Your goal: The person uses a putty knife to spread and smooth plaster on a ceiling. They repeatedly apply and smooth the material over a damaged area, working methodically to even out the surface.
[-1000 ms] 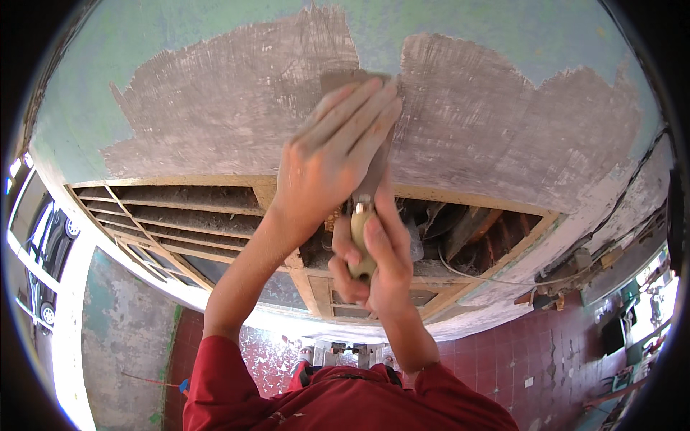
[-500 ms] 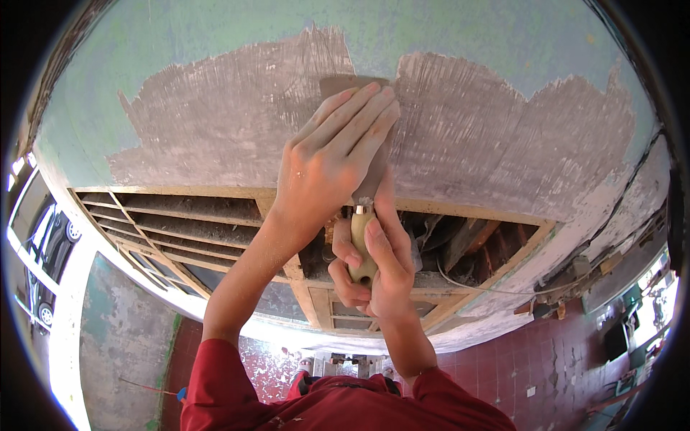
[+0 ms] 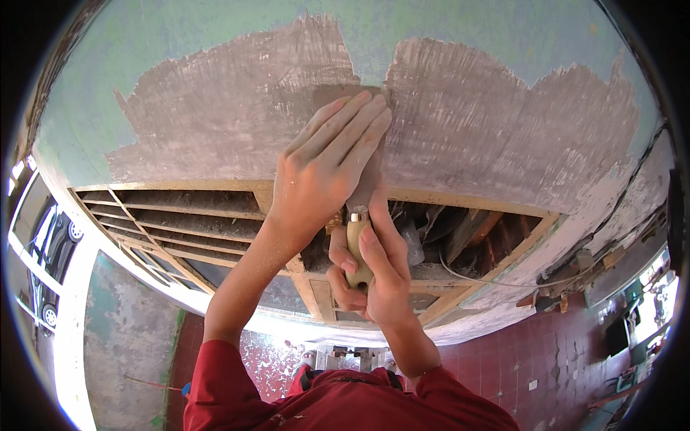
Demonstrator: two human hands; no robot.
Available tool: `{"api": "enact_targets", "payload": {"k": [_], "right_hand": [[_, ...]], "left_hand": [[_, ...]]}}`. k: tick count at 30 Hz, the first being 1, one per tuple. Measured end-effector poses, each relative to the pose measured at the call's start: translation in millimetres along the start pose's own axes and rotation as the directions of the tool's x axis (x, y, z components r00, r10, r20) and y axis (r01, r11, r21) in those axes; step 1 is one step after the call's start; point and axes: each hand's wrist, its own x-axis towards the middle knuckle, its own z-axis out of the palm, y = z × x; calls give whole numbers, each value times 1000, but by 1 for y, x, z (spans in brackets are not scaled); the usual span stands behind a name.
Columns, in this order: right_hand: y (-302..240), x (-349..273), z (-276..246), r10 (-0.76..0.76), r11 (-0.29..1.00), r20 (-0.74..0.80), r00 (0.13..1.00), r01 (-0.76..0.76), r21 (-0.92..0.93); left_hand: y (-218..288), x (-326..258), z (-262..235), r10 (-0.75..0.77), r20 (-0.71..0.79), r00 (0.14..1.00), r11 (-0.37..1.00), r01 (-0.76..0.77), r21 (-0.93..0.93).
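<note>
A scraper (image 3: 363,188) with a wide metal blade and a pale yellow-green handle lies against the wall. My right hand (image 3: 384,276) is wrapped round its handle, the thumb along the top. Stretched fingers of my left hand (image 3: 327,154) lie flat together over the blade, pressing it to the wall; dust coats them. The blade's far edge sits just below a narrow tongue of green paint (image 3: 372,61). On both sides of it spreads a bare grey-brown patch (image 3: 496,115) with ragged paint edges and scratch marks.
Below the patch runs a wooden vent frame (image 3: 460,200) with slats at left and a dark opening at right. A thin cable (image 3: 503,291) hangs beside it. Far below are a red tiled floor (image 3: 503,366) with paint flakes, and a parked car (image 3: 57,258) at left.
The scraper and both hands have shifted slightly down and left along the wall. The green tongue above the blade now shows more of its lower end.
</note>
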Motion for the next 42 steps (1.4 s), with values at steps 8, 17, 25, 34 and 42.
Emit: {"api": "enact_targets", "payload": {"k": [8,17,25,34,42], "right_hand": [[-13,18,11,-11,995,5,1000,11,99],[-11,24,14,-38,989,39,999,32,144],[-8,20,12,-43,994,45,998,38,102],[-3,11,1,-14,999,38,999,12,49],[-8,17,10,-21,999,34,999,19,48]], "left_hand": [[-12,22,-3,24,-37,999,1000,-24,6],[-15,26,-3,31,-59,998,999,-30,22],[-14,20,-2,11,-68,998,1000,-12,-19],[-6,10,2,2,-46,999,1000,-2,-2],[-13,17,-3,28,-46,999,999,-27,21]]}}
